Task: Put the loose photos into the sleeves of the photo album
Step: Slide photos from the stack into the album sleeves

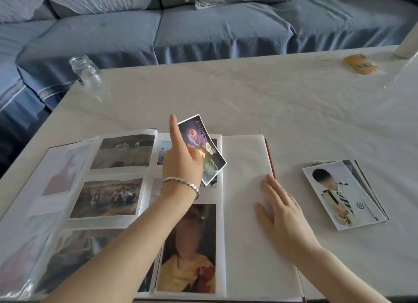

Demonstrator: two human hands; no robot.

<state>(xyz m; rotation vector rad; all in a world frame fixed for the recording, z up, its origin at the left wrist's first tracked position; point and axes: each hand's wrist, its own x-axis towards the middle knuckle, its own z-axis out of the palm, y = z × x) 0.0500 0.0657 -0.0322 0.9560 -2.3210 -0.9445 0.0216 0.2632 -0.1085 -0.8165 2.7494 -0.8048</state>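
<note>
Photo album, lying open on a white table close to the near edge. Its left pages are clear sleeves filled with prints: landscapes, a group outdoors, and a portrait in yellow. Its right-hand page is plain white.

The left hand, wearing a silver bracelet, holds one loose photo tilted in the air above the album's middle column of sleeves. The print is purple and green with a white border. The forefinger points straight up beside it while the other fingers grip it.

The right hand rests flat on the blank page with its fingers straight, holding nothing.

A stack of loose photos sits on the table just right of the album, apart from it. The top print shows someone in a white jacket.

Bare tabletop stretches beyond the album. A glass jar stands at the far left corner and a yellow packet lies far right. A blue sofa runs behind the table.
</note>
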